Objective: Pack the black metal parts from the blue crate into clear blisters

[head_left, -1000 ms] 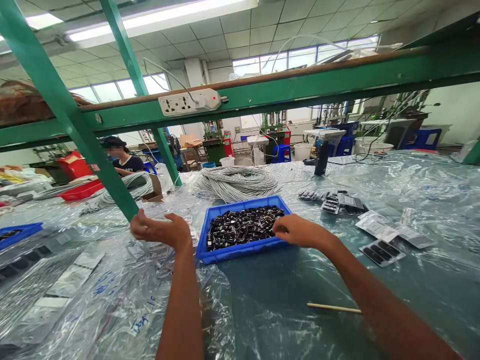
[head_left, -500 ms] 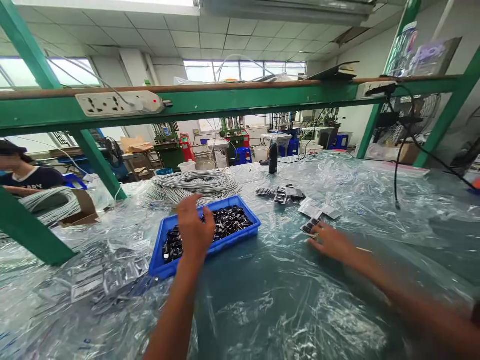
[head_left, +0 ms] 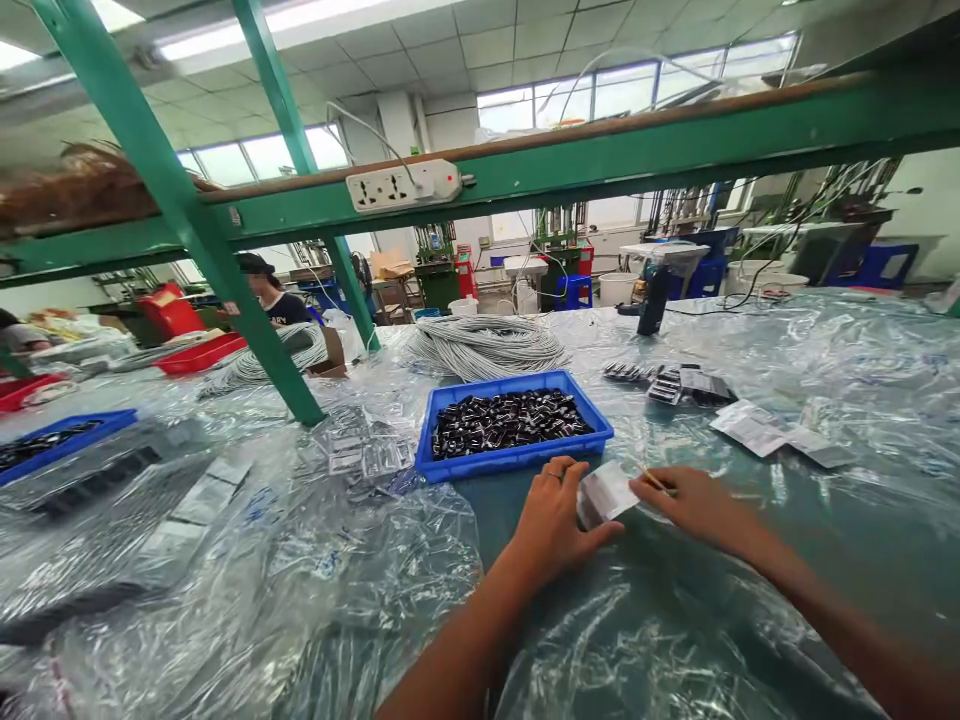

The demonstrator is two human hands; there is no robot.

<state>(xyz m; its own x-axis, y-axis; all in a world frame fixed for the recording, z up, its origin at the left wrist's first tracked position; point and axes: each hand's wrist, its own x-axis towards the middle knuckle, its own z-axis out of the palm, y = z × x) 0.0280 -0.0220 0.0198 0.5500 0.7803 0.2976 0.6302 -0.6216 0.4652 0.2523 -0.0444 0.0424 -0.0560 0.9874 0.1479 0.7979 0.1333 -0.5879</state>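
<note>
A small white-and-grey packet [head_left: 609, 492] is between my hands, just in front of a blue tray [head_left: 517, 462] full of small black parts [head_left: 510, 422]. My left hand [head_left: 559, 515] grips the packet's left side, with the thumb along its lower edge. At the packet's right edge, my right hand [head_left: 686, 505] pinches a thin tan stick [head_left: 651, 480]. Several packets of black parts [head_left: 686, 384] lie behind on the right, and white packets [head_left: 757, 428] are nearer my right hand.
A coil of grey cable [head_left: 487, 345] lies behind the tray, with a black bottle [head_left: 654, 300] to its right. Green posts and a beam [head_left: 562, 160] cross above the table. A person [head_left: 274, 295] sits at the back left. Clear plastic sheeting [head_left: 360, 580] covers the table.
The view has swung left. My left hand has come from over the tray to the packet, and my hands are now close together. The small packet is now between them, its white side showing.
</note>
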